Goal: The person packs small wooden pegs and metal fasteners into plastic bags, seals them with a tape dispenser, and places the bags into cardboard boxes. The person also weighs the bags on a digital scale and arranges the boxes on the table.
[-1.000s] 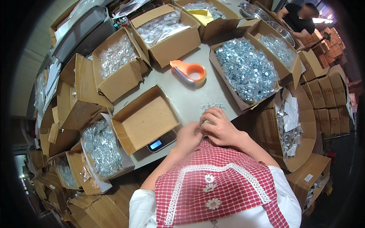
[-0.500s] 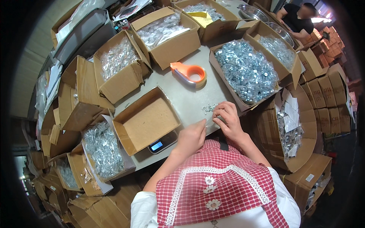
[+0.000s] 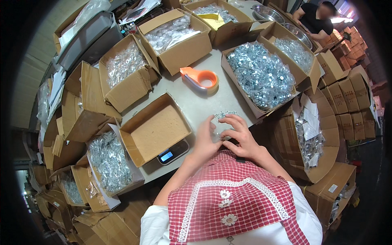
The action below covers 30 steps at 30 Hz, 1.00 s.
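Note:
My left hand [image 3: 207, 141] is at the table's near edge, its fingers curled and thumb stretched toward my right hand. Something clear and thin seems to lie within its grasp, too faint to make out. My right hand [image 3: 240, 136] is close beside it, fingers bent and spread apart, the thumb side near my left thumb. Just beyond the fingertips lies a loose pile of small metal screws [image 3: 222, 114] on the grey tabletop [image 3: 204, 107]. To the left, an empty cardboard tray [image 3: 157, 132] rests on a digital scale [image 3: 173, 153] with a lit display.
An orange tape dispenser [image 3: 200, 78] stands mid-table. At the right is a carton of bagged metal hardware [image 3: 261, 75]. More open cartons [image 3: 179, 51] of bagged parts line the back and left, including bagged metal pieces [image 3: 108, 161]. Another person [image 3: 314, 18] works at the far right.
My hands have come closer together, and the fingers of both have spread from a closer pinch. My left hand has turned upward. The view has shifted slightly.

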Available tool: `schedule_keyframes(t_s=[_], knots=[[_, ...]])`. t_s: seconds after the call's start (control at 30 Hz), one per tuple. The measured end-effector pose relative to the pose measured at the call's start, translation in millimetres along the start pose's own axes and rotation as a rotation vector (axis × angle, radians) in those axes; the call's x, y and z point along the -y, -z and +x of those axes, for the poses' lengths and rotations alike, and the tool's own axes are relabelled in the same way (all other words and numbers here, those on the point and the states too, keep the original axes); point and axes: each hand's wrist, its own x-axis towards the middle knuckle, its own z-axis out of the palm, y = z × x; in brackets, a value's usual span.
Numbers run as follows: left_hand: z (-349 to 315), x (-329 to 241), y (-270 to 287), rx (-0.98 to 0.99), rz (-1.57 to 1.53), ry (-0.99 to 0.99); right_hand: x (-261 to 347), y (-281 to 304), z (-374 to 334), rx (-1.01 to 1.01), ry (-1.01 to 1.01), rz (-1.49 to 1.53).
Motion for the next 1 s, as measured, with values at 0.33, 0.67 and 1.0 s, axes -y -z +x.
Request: schedule_keyframes(t_s=[0.33,0.67,1.0], knots=[[0,3,-14,-0.239,0.077,-0.165,2,-7,-11,-0.052,-0.003,0.009],[5,4,-14,-0.288,0.191,-0.241,10,-11,-13,-0.059,-0.193,-0.015],[7,14,-28,0.126,-0.422,0.194,10,-3,-10,-0.059,-0.203,0.023]])
